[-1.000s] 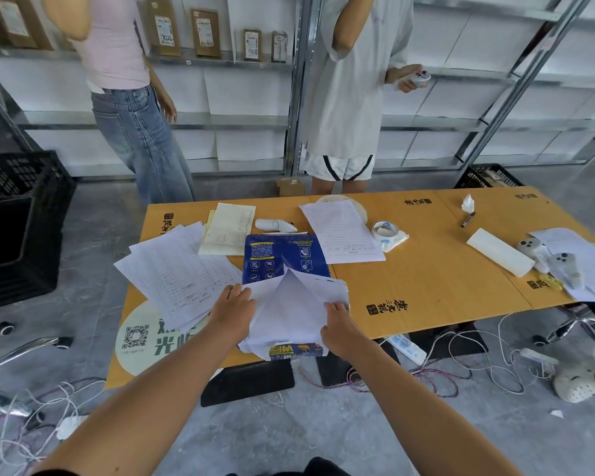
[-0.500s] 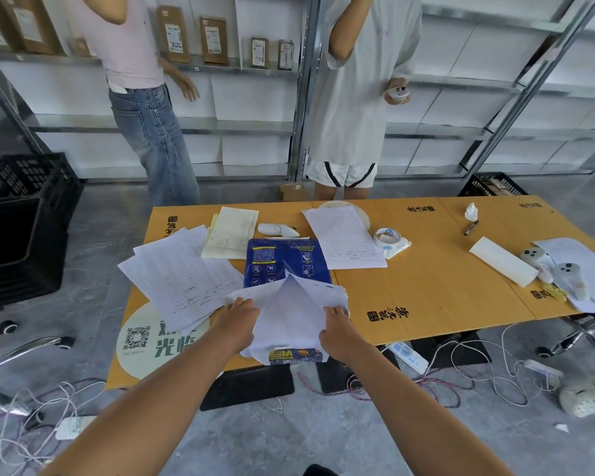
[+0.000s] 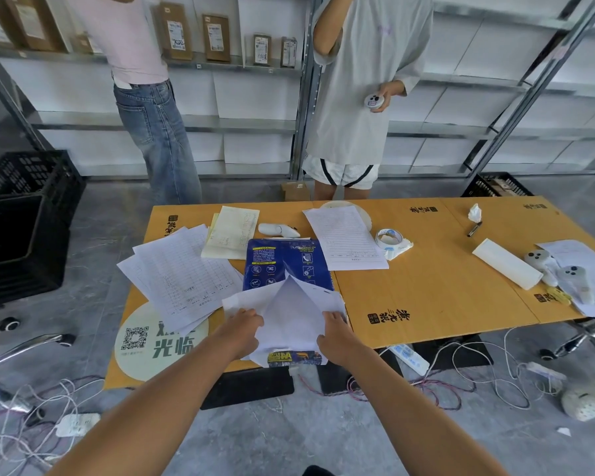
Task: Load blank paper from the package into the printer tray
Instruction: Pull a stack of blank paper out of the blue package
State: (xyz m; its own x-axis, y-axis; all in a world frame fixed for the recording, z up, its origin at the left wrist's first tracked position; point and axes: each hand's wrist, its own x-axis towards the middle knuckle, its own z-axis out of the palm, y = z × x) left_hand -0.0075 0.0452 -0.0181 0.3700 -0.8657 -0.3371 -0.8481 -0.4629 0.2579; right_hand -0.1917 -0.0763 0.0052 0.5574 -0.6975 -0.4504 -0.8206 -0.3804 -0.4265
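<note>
A blue paper package point(image 3: 284, 262) lies on the yellow table point(image 3: 437, 286), its near end torn open with white wrapper flaps point(image 3: 291, 314) folded up. My left hand point(image 3: 243, 328) grips the left flap and my right hand point(image 3: 334, 331) grips the right flap at the package's near end. The package's printed end point(image 3: 294, 357) hangs over the table's front edge. The blank sheets inside are hidden by the flaps. No printer or tray is in view.
Printed forms point(image 3: 179, 276) lie left of the package, more sheets point(image 3: 346, 237) behind it, a tape roll point(image 3: 389, 238) to the right, controllers point(image 3: 560, 269) at far right. Two people stand behind the table. A black crate point(image 3: 21, 214) is at left; cables cover the floor.
Both hands have shifted slightly on the wrapper flaps, the left hand moving a little right toward the middle. The view has tilted down a bit; the people behind have shifted.
</note>
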